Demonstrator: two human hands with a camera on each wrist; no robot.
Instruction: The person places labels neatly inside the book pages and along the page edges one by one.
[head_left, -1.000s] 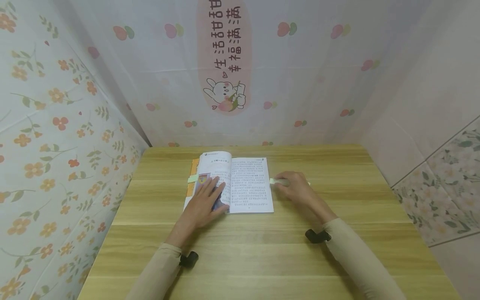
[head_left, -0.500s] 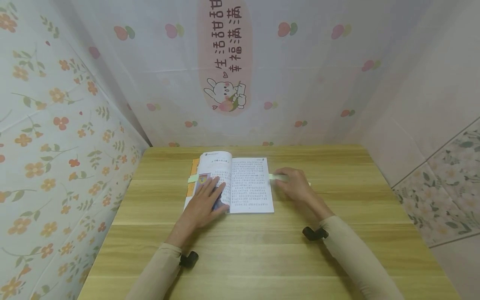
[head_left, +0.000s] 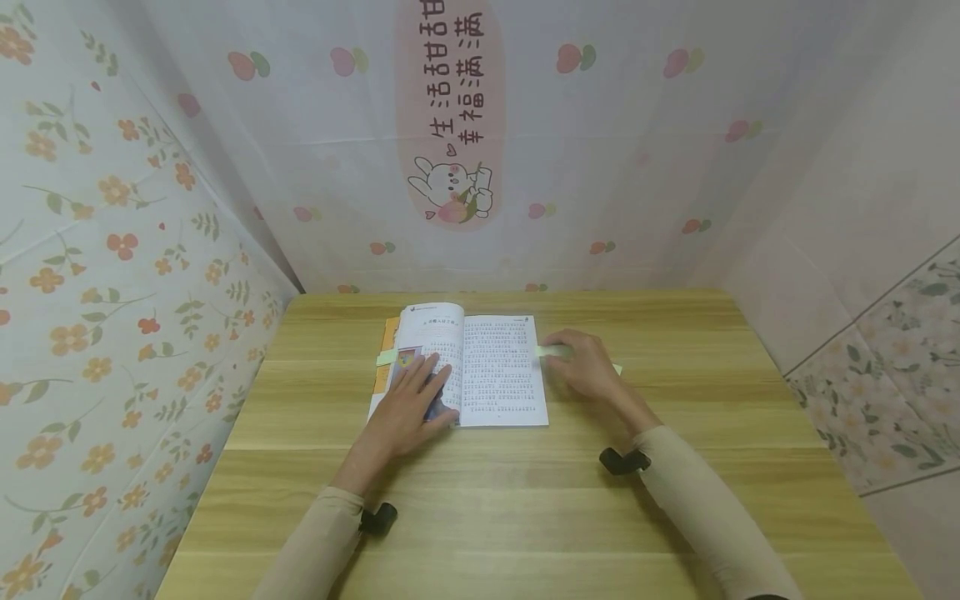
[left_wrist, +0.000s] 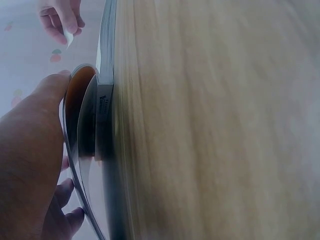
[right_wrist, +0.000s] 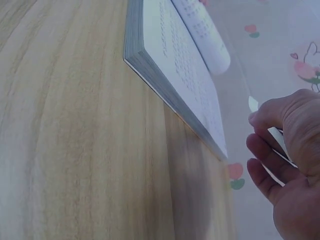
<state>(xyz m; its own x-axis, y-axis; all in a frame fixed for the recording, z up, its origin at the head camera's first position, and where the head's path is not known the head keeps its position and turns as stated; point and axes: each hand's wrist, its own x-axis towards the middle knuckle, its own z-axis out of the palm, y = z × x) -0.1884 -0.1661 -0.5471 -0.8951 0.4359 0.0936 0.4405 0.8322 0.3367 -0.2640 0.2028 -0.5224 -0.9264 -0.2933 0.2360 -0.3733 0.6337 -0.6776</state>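
An open book (head_left: 498, 375) lies on the table, its left pages bowed up and its right page flat. My left hand (head_left: 411, 404) rests spread over the picture on the left page, holding that side down. In the left wrist view, the bowed pages (left_wrist: 70, 115) curve under this hand. My right hand (head_left: 588, 367) pinches a thin pale green strip (head_left: 553, 351) between thumb and fingers at the book's right edge. The strip's tip (right_wrist: 253, 103) shows past the fingertips in the right wrist view, and its other end sticks out behind the hand.
A pale green tab (head_left: 386, 357) pokes out at the book's left side, over an orange cover flap (head_left: 388, 333). The wooden table (head_left: 495, 508) reaches a patterned curtain (head_left: 637, 183) at the back. A floral curtain (head_left: 112, 333) hangs along the left.
My right hand has moved slightly left and away from me with the strip, whose tip now meets the right page's edge farther up. The left hand stays in place.
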